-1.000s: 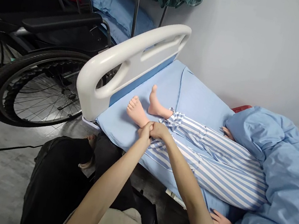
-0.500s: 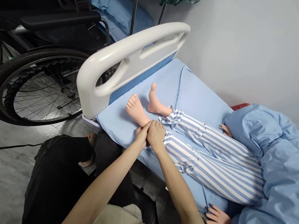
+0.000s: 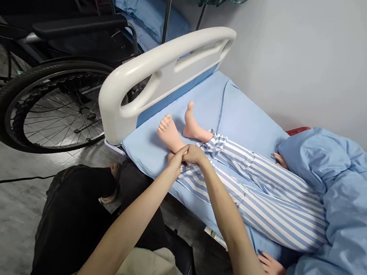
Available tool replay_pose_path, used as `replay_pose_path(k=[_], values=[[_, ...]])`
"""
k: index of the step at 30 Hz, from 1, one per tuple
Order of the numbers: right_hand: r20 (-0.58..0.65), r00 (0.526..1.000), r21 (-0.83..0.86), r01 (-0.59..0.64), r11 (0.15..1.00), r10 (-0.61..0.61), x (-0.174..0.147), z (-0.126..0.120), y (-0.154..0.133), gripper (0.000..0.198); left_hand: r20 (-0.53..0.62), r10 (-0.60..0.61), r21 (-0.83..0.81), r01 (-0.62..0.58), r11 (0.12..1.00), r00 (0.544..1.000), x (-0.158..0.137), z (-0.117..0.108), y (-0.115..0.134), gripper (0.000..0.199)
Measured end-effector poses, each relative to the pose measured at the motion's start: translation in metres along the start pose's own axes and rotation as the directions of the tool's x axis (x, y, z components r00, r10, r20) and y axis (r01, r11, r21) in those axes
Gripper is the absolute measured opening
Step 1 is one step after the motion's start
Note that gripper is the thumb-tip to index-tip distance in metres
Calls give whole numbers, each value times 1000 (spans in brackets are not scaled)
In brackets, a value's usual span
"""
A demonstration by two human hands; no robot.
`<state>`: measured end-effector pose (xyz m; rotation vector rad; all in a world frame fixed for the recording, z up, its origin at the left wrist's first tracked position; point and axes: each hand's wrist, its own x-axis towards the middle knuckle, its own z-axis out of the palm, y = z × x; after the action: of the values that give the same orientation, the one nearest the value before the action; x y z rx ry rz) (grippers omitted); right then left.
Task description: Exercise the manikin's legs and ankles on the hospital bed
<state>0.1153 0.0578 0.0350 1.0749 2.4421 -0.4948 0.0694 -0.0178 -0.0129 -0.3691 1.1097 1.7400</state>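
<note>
Over blue bedding point(image 3: 252, 119) by a wall point(image 3: 303, 59), both hands point(image 3: 176, 159) point(image 3: 194, 154) clasp a mannequin's ankle point(image 3: 177, 146).

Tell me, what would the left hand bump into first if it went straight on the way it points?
Probably the right hand, which looks right against the left hand at the ankle of the near foot; beyond it lies the far foot. Depth is hard to judge.

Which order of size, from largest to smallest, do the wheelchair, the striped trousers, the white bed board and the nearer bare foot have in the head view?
1. Wheelchair, though cut by the picture edge
2. Striped trousers and white bed board: too alike to rank
3. Nearer bare foot
</note>
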Motion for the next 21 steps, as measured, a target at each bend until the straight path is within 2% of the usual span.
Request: replay_pose_path(k=[3,5,7,9,11,14,18,21], values=[[-144,989,-38,-44,998,38,-8,5,-4,39,165,45,-104,-28,994,985,3,-17,-5,34],[-244,966,-77,-102,992,81,-16,13,-12,40,213,42,-126,-15,992,976,3,-25,-7,35],[-366,924,-117,-158,980,105,-25,25,-22,36,213,27,-94,-7,996,977,1,-30,-6,32],[-491,865,-145,-201,969,106,-32,37,-32,30,166,32,-29,-28,999,986,-4,-31,-4,26],[-549,830,-159,-223,962,102,-37,45,-38,27,116,45,34,-50,998,992,-11,-30,-1,20],[-510,855,-171,-204,964,90,-36,43,-39,25,59,37,104,-43,994,998,-18,-23,3,17],[-355,932,-125,-131,983,79,-26,25,-29,27,-33,19,162,-13,987,999,-11,-10,6,24],[-261,962,-59,-99,993,80,-17,15,-21,34,-85,21,148,-9,989,996,-1,-4,7,32]])
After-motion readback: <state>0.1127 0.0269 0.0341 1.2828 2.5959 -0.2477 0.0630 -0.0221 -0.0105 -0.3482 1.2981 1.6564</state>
